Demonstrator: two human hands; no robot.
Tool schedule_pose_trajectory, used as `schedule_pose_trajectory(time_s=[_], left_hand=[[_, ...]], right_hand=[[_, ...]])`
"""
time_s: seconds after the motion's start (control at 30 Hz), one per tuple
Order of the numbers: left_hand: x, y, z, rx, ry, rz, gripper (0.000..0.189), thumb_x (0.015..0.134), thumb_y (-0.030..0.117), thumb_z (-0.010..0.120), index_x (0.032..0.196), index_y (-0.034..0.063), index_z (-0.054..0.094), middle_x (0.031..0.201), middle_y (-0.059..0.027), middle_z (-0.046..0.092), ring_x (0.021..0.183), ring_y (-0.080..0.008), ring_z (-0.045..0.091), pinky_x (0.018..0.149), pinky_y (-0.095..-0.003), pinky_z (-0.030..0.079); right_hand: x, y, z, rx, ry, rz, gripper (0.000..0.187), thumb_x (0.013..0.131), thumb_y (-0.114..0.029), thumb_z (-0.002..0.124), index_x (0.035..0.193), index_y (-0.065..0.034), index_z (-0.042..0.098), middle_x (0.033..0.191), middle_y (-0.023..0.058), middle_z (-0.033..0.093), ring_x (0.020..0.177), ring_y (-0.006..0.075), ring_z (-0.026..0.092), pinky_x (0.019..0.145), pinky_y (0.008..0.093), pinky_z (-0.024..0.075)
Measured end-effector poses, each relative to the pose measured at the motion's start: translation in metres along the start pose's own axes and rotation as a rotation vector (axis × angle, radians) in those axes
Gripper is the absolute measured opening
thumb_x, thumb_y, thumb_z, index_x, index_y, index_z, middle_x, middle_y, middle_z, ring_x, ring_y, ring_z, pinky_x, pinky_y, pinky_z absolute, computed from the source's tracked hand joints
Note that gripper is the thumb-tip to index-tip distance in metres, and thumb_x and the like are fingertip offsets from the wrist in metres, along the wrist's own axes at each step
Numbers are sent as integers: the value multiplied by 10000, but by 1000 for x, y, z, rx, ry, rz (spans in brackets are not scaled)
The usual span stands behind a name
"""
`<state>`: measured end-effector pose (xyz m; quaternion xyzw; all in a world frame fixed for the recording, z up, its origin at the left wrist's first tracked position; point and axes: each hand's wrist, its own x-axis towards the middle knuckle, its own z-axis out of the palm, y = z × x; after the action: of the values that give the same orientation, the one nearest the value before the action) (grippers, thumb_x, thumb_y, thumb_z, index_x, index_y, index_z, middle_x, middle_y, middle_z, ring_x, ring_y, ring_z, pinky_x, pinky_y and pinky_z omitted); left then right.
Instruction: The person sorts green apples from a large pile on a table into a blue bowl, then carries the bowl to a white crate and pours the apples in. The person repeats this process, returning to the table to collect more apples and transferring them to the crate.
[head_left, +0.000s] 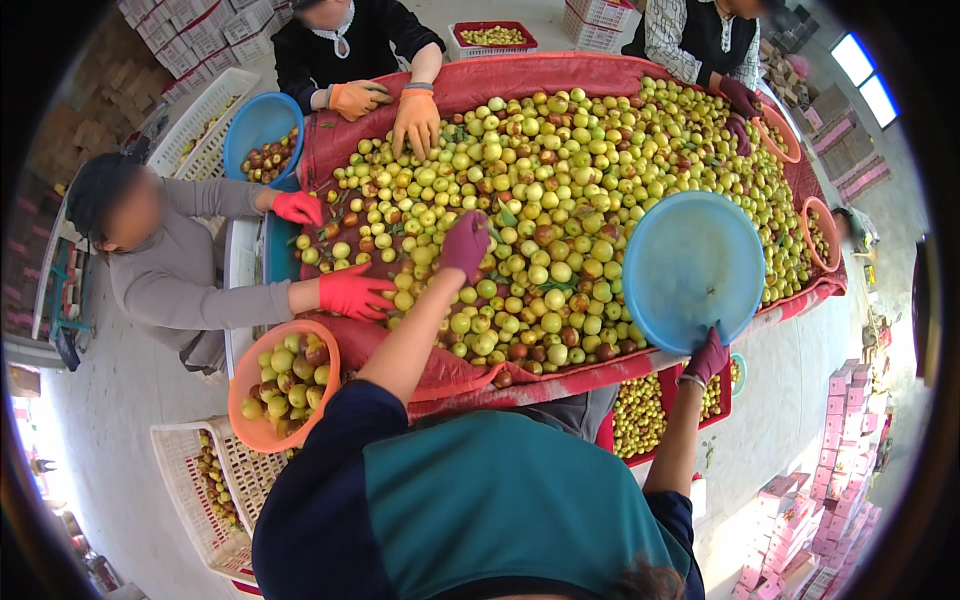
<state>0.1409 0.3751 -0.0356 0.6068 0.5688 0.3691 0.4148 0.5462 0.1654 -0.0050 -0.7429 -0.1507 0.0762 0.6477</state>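
Green and brown jujube fruits (555, 255) lie heaped on a table lined with red cloth (525, 71). My left hand (466, 241), in a purple glove, reaches over the near part of the heap and touches the fruit; its fingertips are partly hidden, so I cannot tell whether it holds any. My right hand (706, 357), in the same kind of glove, grips the near rim of a blue plastic basin (694, 270). The basin is tilted over the right part of the heap, with only small specks visible on its surface. An orange basin (244, 416) with larger jujubes stands by the table's near left corner.
A co-worker's red gloves (352, 291) are at the left edge; another's orange gloves (416, 120) are across the heap. A third person's dark gloves (739, 97) are at the far right. White crates (176, 480) stand lower left, a red crate (726, 409) below the table's near edge.
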Motion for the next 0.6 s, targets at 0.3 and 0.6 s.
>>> schedule_pose_trajectory(time_s=[0.3, 0.6], left_hand=[[154, 58, 32, 246, -95, 76, 365, 781, 34, 476, 1105, 154, 592, 1105, -142, 570, 1030, -307, 542, 846, -383, 448], [221, 50, 74, 859, -368, 60, 327, 861, 129, 450, 1179, 89, 515, 1247, -138, 462, 1134, -292, 486, 881, -383, 450]], right_hand=[[5, 28, 3, 34, -223, 80, 371, 761, -177, 626, 1053, 47, 578, 929, 95, 628, 780, 177, 595, 698, 285, 480], [-38, 19, 23, -50, 92, -112, 348, 798, -185, 606, 1075, 22, 573, 916, 93, 631, 787, 160, 566, 717, 306, 458]])
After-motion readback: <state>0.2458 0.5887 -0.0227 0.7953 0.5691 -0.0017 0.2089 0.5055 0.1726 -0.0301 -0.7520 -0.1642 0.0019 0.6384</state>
